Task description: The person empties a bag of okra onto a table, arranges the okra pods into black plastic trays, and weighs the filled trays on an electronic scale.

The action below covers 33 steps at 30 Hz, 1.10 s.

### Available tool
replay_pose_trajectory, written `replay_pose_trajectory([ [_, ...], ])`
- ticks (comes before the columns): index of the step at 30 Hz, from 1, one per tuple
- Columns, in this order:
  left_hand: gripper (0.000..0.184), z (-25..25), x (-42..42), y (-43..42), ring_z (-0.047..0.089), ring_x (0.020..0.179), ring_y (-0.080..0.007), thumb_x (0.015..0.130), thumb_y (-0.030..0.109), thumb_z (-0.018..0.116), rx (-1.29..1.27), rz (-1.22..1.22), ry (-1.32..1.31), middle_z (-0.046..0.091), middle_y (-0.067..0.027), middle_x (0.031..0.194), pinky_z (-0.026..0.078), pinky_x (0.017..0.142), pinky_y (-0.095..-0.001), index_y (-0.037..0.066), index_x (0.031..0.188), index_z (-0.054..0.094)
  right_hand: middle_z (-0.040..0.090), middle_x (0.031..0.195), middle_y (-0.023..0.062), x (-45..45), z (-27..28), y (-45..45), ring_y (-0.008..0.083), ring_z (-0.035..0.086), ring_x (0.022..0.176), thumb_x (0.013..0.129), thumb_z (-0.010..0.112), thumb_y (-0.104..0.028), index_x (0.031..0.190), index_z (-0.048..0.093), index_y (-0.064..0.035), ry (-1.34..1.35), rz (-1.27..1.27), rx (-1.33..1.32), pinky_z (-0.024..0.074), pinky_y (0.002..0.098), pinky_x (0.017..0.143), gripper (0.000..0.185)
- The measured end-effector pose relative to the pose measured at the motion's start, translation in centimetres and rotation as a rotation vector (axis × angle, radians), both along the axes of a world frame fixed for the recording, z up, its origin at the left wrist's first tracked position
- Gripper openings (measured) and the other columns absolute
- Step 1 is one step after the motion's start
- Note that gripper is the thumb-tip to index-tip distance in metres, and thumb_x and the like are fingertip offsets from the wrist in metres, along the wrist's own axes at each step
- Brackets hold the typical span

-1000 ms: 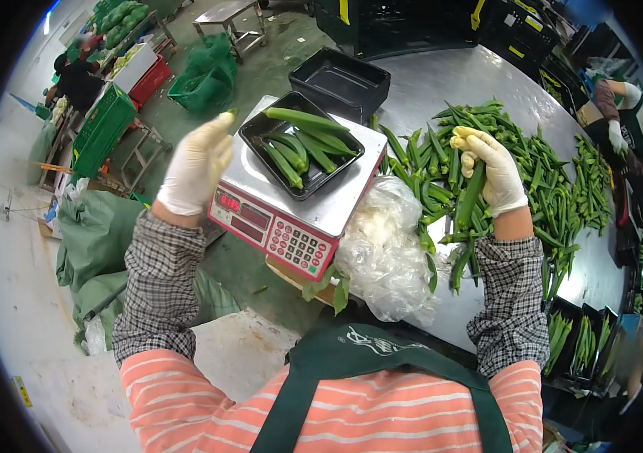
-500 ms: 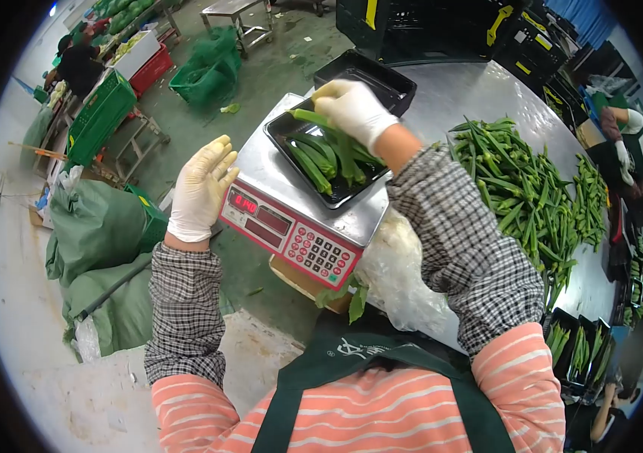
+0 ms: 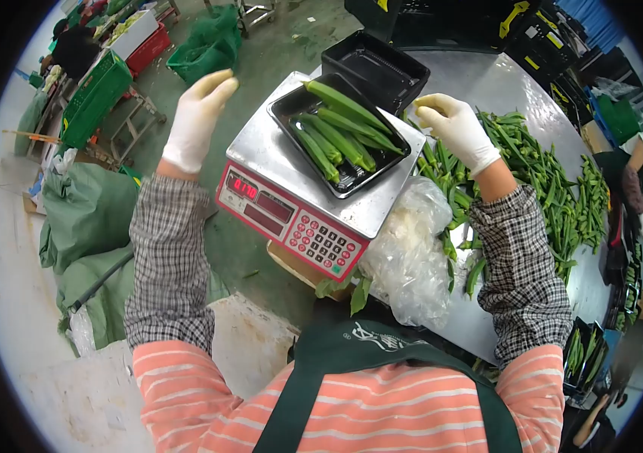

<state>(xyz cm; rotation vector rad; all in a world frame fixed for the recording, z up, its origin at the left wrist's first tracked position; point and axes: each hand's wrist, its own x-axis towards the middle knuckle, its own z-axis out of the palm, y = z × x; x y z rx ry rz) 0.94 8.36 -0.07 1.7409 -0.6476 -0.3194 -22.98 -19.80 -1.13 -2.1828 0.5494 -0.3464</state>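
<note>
Several okra pods point(image 3: 340, 143) lie in a black plastic tray point(image 3: 280, 113) on the steel platform of a red-and-white digital scale point(image 3: 287, 219). The scale's red display seems to read 0.170. My gloved left hand point(image 3: 199, 121) is raised left of the scale, fingers stretched out and holding nothing. Right of the tray, my gloved right hand point(image 3: 459, 134) hangs over the near side of a large okra pile point(image 3: 540, 181). Its fingers are loosely bent and apart, with nothing visible in them.
Behind the scale sits another black tray point(image 3: 374, 68). A clear plastic bag point(image 3: 412, 257) lies at the scale's right side on the steel table point(image 3: 502, 83). Green sacks point(image 3: 91, 226) stand at left, and a co-worker point(image 3: 642, 162) is at far right.
My right hand has left the tray and moved right to the okra pile. The pod it was handling now lies in the tray, and the display went from about 0.140 to 0.170.
</note>
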Motion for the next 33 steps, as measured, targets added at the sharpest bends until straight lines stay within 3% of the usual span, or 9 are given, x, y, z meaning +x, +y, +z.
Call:
replay_pose_trajectory([
  [5,0.043,-0.8,1.5,-3.3,0.055,0.097,-0.013,0.088,0.027,0.059,0.099,-0.112,-0.188,0.062,-0.0072,0.105,0.041,0.086,-0.024,0.0,0.121,0.054,0.066,0.098,0.0146,1.2,-1.6,1.5,0.0211,0.063,0.088,0.084,0.058,-0.017,0.105,0.062,0.0013,-0.075,0.017,-0.039,0.0481,0.028,0.08,0.028],
  [16,0.048,-4.8,0.4,-7.5,0.053,0.109,-0.0232,0.089,0.026,0.054,0.157,-0.372,-0.131,0.056,-0.0171,0.119,0.04,0.093,-0.0291,-0.004,0.125,0.047,0.064,0.098,0.0184,7.1,-1.3,6.6,0.0321,0.064,0.091,0.082,0.055,-0.021,0.095,0.068,-0.0036,0.376,0.027,-0.626,0.0503,0.0387,0.08,0.026],
  [19,0.049,-5.0,-0.1,-7.7,0.053,0.105,-0.0188,0.091,0.028,0.053,0.227,-0.466,-0.247,0.057,-0.0136,0.114,0.041,0.091,-0.0277,-0.005,0.126,0.046,0.066,0.095,0.0187,5.8,1.4,7.7,0.032,0.064,0.091,0.08,0.051,-0.016,0.094,0.069,-0.0033,0.513,0.073,-0.501,0.0505,0.0382,0.079,0.026],
  [20,0.048,-4.8,0.0,-7.8,0.054,0.103,-0.0186,0.09,0.027,0.054,0.325,-0.444,-0.279,0.058,-0.0135,0.112,0.041,0.09,-0.0278,-0.006,0.124,0.048,0.066,0.085,0.0163,5.1,1.0,7.8,0.0319,0.064,0.085,0.079,0.055,-0.031,0.087,0.067,-0.0039,0.484,0.053,-0.553,0.0497,0.0393,0.078,0.03],
  [21,0.046,-4.7,-0.1,-7.6,0.055,0.102,-0.0184,0.09,0.027,0.054,0.427,-0.414,-0.309,0.06,-0.0134,0.11,0.042,0.09,-0.0278,-0.007,0.121,0.05,0.065,0.087,0.017,4.6,1.1,7.7,0.0314,0.064,0.085,0.081,0.054,-0.029,0.086,0.066,-0.0029,0.521,0.072,-0.554,0.0497,0.0396,0.078,0.03],
  [24,0.044,-3.4,-1.3,-6.9,0.056,0.1,-0.0187,0.089,0.026,0.056,0.482,-0.426,-0.126,0.062,-0.0136,0.108,0.042,0.089,-0.028,-0.008,0.117,0.054,0.066,0.086,0.0172,3.2,0.2,6.1,0.0299,0.064,0.083,0.081,0.056,-0.03,0.089,0.067,-0.002,0.358,0.073,-0.458,0.0502,0.0373,0.075,0.03],
  [27,0.052,-3.4,0.5,-5.6,0.06,0.1,-0.0256,0.084,0.03,0.059,0.428,-0.303,-0.239,0.06,-0.0225,0.111,0.045,0.087,-0.0303,-0.008,0.118,0.052,0.066,0.083,0.0159,0.0,0.3,3.0,0.0285,0.065,0.078,0.081,0.057,-0.027,0.089,0.067,-0.0033,-0.017,-0.055,-0.258,0.0502,0.0342,0.073,0.027],
  [30,0.045,-1.3,0.6,-4.1,0.057,0.104,-0.0207,0.086,0.024,0.061,0.262,-0.196,-0.169,0.061,-0.0173,0.112,0.043,0.089,-0.0292,-0.008,0.117,0.054,0.066,0.08,0.0163,-5.1,0.1,-1.6,0.0253,0.064,0.073,0.08,0.058,-0.026,0.091,0.067,-0.0011,-0.001,-0.266,-0.129,0.0495,0.0326,0.069,0.028],
  [33,0.044,0.3,1.9,-2.1,0.056,0.102,-0.017,0.086,0.026,0.06,0.259,-0.203,-0.329,0.062,-0.0137,0.11,0.042,0.089,-0.0264,-0.005,0.117,0.055,0.066,0.083,0.0172,-11.0,-2.9,-5.5,0.0268,0.065,0.075,0.08,0.056,-0.022,0.09,0.067,-0.0009,0.16,-0.375,-0.279,0.0499,0.0338,0.071,0.026],
])
